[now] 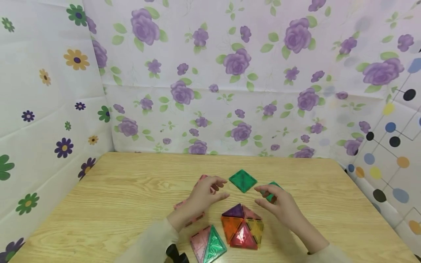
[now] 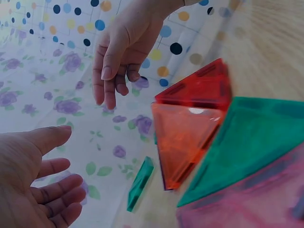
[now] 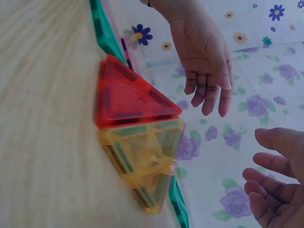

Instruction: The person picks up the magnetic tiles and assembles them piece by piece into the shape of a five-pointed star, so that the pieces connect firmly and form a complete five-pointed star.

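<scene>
Both hands hover above the table with fingers loosely bent and nothing held. The left hand (image 1: pixel 207 193) is up and left of a cluster of translucent triangular tiles: purple (image 1: pixel 234 212), orange (image 1: pixel 231 227), red (image 1: pixel 243 238), yellow (image 1: pixel 255 230) and pink (image 1: pixel 251 213). My right hand (image 1: pixel 279 204) is right of that cluster, partly covering a green tile (image 1: pixel 275 185). Between and beyond the hands lies a green diamond of tiles (image 1: pixel 243 180). In the right wrist view the red tile (image 3: pixel 135 95) and yellow tile (image 3: pixel 145 159) stand raised at a slant.
Nearer the front edge, a pink tile (image 1: pixel 200 243) and green triangle (image 1: pixel 215 245) lie joined. Pink tiles (image 1: pixel 196 218) are partly hidden under the left forearm. A wooden table (image 1: pixel 131 190) carries everything; flowered cloth (image 1: pixel 210 73) hangs behind and at the sides.
</scene>
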A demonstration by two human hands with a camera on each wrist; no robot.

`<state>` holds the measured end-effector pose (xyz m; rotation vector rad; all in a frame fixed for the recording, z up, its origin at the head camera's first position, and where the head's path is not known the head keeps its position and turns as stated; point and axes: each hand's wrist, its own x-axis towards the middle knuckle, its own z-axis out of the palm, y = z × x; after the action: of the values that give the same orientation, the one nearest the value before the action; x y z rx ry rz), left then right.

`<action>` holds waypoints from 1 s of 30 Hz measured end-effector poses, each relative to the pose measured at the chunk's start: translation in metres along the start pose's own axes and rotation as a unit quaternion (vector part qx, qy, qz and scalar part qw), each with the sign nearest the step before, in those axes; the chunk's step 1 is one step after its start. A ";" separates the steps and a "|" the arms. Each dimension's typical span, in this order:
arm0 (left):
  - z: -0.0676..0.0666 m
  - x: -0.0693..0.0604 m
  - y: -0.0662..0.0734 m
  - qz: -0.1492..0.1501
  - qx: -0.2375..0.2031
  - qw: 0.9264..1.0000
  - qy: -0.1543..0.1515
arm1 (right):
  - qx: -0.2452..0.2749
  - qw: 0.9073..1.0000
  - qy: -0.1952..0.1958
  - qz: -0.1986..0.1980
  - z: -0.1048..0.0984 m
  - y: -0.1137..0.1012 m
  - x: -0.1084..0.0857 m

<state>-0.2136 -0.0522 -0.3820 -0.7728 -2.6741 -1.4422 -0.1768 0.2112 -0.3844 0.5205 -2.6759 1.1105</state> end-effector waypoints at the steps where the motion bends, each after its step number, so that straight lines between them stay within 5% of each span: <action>1: -0.001 0.004 -0.001 -0.002 0.005 1.000 0.000 | -0.001 1.000 -0.001 0.000 -0.001 0.000 0.004; 12: 0.002 0.045 -0.014 -0.060 0.003 0.998 -0.014 | -0.021 0.999 -0.017 0.027 -0.005 0.009 0.045; 24: 0.018 0.076 -0.024 -0.080 0.054 0.993 -0.063 | -0.016 0.995 -0.044 0.085 0.002 0.036 0.078; 30: 0.028 0.086 -0.030 -0.063 0.136 0.986 -0.071 | -0.019 0.992 -0.061 0.113 0.010 0.048 0.086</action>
<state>-0.2953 -0.0081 -0.4020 -0.7201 -2.9887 -1.0432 -0.2752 0.2144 -0.3958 0.2927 -2.9141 1.1145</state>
